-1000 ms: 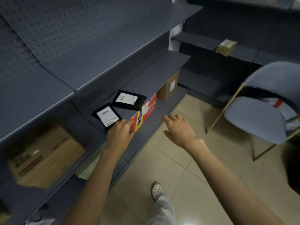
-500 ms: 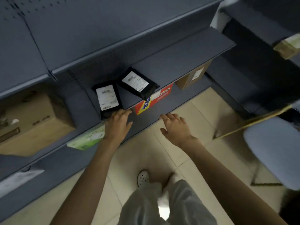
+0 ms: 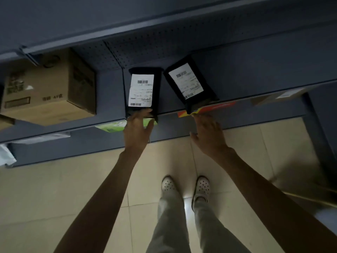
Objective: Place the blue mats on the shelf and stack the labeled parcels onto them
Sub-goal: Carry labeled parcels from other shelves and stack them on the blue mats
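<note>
The two labeled parcels lie side by side on the blue-grey shelf (image 3: 255, 70), both black with white labels facing up. The left parcel (image 3: 143, 92) runs straight from the perforated back panel (image 3: 145, 46) to the shelf's front edge, and its near end hangs just over that edge. The right parcel (image 3: 189, 86) sits just beside it, turned askew, with its near corner also past the front edge. Whether a blue mat lies under either one cannot be made out against the shelf's own colour in the dim light.

The left hand (image 3: 137, 130) has its fingers laid fairly straight on the near end of the left parcel, the thumb splayed aside, and it hides that end. The right hand (image 3: 207, 134) is apart from it, fingers stretched and loosely spread, holding nothing. Its fingertips reach the red and yellow box (image 3: 213, 107), of which only a strip shows below the shelf's front edge. Blur hides whether they touch.

A green packet (image 3: 111, 127) pokes out below the front edge, partly covered by the left hand. A cardboard box (image 3: 49, 88) stands in the bay to the left, its print too soft to read. Another labelled carton (image 3: 280, 95) is mostly hidden under the shelf at the right. Below, white clogs (image 3: 168, 185) stand on the tiled floor (image 3: 54, 189).
</note>
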Available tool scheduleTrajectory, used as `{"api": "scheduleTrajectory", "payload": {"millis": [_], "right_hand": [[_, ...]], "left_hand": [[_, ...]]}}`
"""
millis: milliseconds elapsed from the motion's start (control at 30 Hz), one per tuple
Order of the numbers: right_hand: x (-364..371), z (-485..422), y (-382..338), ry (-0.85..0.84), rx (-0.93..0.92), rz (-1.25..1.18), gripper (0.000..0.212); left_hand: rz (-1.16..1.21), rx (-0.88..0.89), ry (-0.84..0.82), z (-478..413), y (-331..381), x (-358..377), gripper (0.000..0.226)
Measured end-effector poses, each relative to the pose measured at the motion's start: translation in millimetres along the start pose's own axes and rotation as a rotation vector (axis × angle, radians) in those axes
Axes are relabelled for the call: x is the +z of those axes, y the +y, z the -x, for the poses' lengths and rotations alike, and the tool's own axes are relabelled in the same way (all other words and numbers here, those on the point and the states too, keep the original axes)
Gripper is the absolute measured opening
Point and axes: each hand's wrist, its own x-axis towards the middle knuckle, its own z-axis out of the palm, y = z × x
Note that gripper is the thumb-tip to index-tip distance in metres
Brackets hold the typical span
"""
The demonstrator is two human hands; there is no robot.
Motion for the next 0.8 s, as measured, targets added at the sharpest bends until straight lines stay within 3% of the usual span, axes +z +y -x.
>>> {"api": "scheduleTrajectory", "payload": {"millis": [133, 333, 533, 700, 800], "right_hand": [[19.7, -42.0, 11.5, -0.045, 0.017, 0.036, 0.078], [31.1, -121.4, 10.3, 0.056, 0.097, -0.008, 0.085], [35.4, -180.0, 16.3, 0.013, 0.255, -0.135, 0.117], [40.2, -202.1, 24.3, 0.086, 0.376, -0.172, 0.137], [45.9, -196.0, 26.6, 0.084, 0.437, -0.146, 0.139]], "left_hand": [[0.002, -0.099, 0.064, -34.2, -24.2, 20.2, 0.041], [-0.049, -0.152, 0.109, -92.2, -48.4, 55.7, 0.054], [-0.066, -0.330, -0.060, -126.0, -65.0, 86.2, 0.116], [-0.031, -0.426, -0.048, -125.8, -75.9, 96.7, 0.136], [-0.024, -0.473, -0.056, -116.6, -79.4, 97.9, 0.135]]}}
